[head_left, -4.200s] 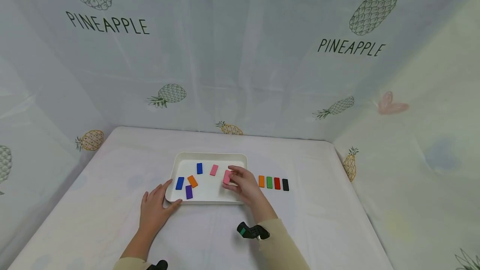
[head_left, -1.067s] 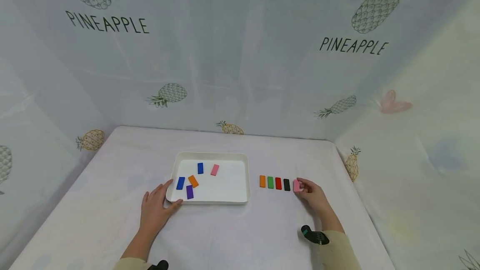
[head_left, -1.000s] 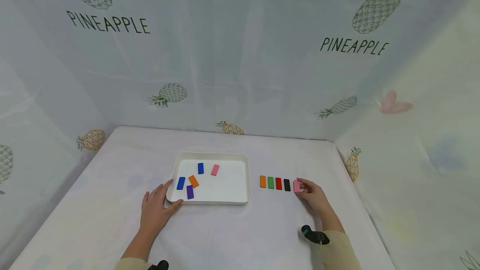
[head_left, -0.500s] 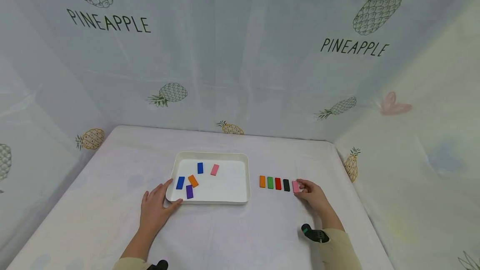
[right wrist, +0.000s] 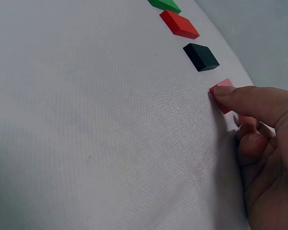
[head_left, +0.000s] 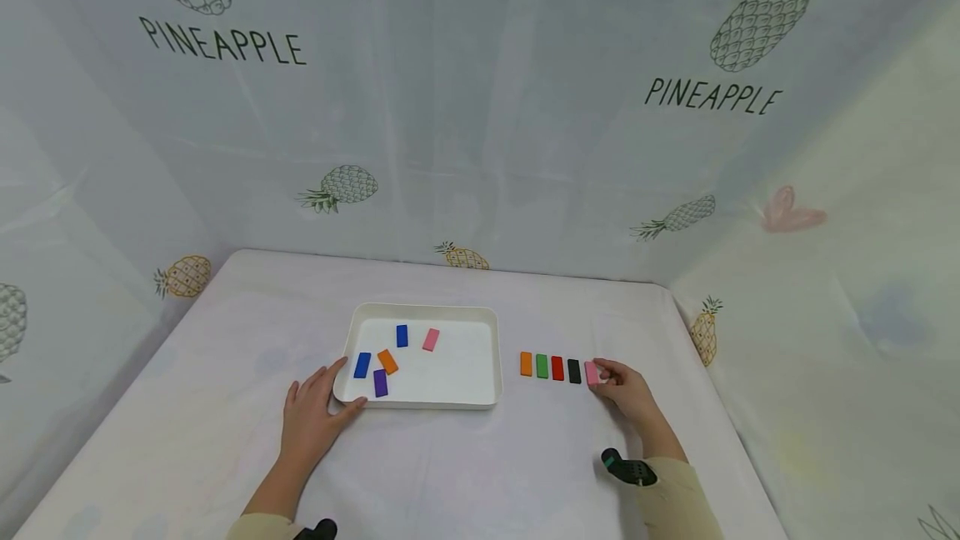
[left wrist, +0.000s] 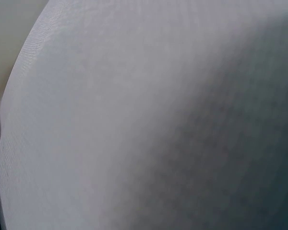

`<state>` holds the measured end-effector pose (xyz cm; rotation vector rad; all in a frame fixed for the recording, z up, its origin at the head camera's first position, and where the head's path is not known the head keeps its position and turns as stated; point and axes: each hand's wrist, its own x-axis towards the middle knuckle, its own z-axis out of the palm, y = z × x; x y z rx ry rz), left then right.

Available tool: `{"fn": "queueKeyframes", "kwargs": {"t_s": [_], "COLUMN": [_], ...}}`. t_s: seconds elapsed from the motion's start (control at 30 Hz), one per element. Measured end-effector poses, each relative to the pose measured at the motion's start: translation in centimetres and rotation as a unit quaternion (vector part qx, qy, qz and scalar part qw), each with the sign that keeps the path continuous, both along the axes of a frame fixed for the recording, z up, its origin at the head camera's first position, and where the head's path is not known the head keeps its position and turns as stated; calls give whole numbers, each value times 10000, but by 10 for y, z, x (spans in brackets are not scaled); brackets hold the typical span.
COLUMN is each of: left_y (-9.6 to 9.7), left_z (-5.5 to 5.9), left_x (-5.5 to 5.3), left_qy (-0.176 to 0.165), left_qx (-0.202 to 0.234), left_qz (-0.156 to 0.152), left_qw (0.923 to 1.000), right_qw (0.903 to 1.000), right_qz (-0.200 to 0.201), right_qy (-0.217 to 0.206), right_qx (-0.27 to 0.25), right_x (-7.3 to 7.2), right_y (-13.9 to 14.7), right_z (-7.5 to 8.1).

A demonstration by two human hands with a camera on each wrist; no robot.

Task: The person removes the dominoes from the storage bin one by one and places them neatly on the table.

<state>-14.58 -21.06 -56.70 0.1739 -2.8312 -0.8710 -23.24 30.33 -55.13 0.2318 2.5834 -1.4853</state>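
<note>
In the head view, my right hand (head_left: 626, 390) pinches a pink block (head_left: 591, 372) at its far and near ends. This block lies at the right end of a row, beside a black block (head_left: 573, 371). In the right wrist view, the thumb (right wrist: 249, 101) presses on the pink block's near end. To the left stands a white tray (head_left: 465, 404). My left hand (head_left: 307, 423) is spread at its near left corner, index fingertip at the left rim and thumb at the front rim. The left wrist view shows mostly white cloth and a dark blur.
The row continues leftward with a red block (head_left: 557, 368), a green block (head_left: 542, 366) and an orange block (head_left: 526, 364). Inside the tray lie two blue blocks (head_left: 402, 336), another orange one, a purple block (head_left: 381, 382) and another pink one. Patterned cloth walls (head_left: 465, 107) surround the table.
My right hand has carried the pink block from the tray to the row's right end. In the last second the block shifted slightly left toward the black one. My left hand stays put.
</note>
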Motion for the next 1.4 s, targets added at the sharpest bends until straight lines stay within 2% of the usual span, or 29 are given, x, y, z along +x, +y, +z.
{"fn": "queueKeyframes", "kwargs": {"t_s": [0.97, 1.4], "left_y": [0, 0], "left_z": [-1, 1], "left_x": [-1, 0], "left_qy": [84, -43], "left_qx": [-30, 33], "left_qz": [-25, -27], "left_qw": [10000, 10000], "right_qw": [10000, 10000], "right_qz": [58, 62], "right_qy": [7, 4], "right_qx": [3, -32], "right_x": [-2, 0], "right_y": [1, -1], "right_z": [0, 4]}}
